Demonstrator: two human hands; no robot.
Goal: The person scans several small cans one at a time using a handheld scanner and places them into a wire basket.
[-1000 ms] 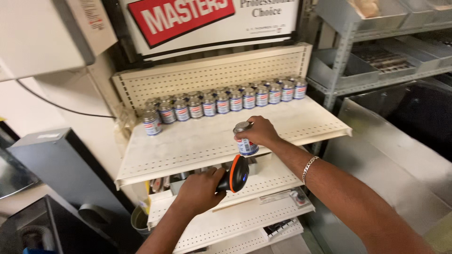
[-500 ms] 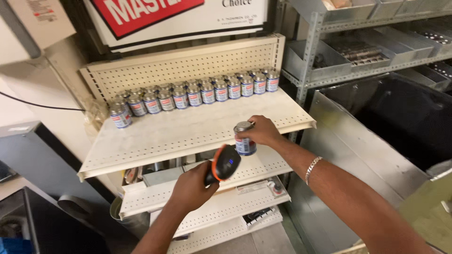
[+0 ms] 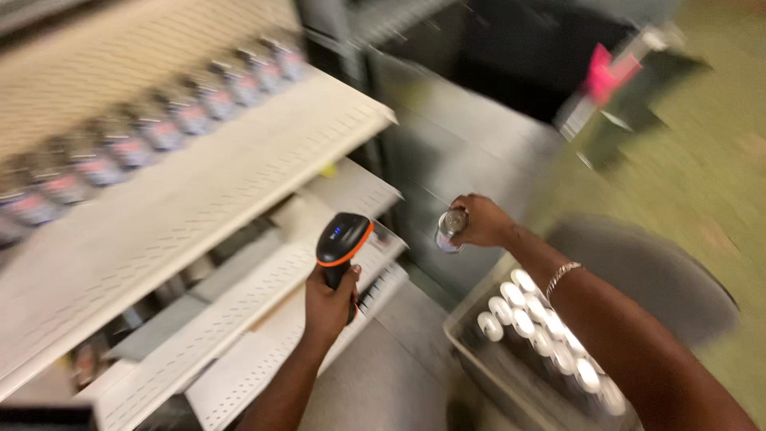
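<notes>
Nearest, below the shelf's front edge, the left hand (image 3: 329, 307) is clenched around a black scanner (image 3: 341, 243) with an orange band, its head raised toward the shelf (image 3: 199, 207). To the right of the shelf, a tray (image 3: 471, 351) holds rows of blurred cans (image 3: 531, 319) under the right forearm. Above the tray, off the shelf's right end, the right hand (image 3: 481, 221) grasps a small can (image 3: 449, 230) in the air. Farthest, along the shelf's back, stands a row of like cans (image 3: 152, 128), blurred.
</notes>
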